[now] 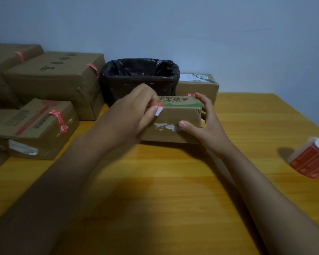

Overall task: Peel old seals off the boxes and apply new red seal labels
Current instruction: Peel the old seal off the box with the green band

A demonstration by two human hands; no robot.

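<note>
while right hand point(204, 124) grips box point(175, 115), left hand point(134, 109) pinches half-hidden seal point(159, 109).

A yellow wooden table point(247, 126) carries several cardboard boxes point(44, 129), a bin lined with a black bag point(136, 78), and a roll of red labels point(311, 159).

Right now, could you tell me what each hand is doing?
Left hand: pinching the old seal.
Right hand: gripping the box.
</note>
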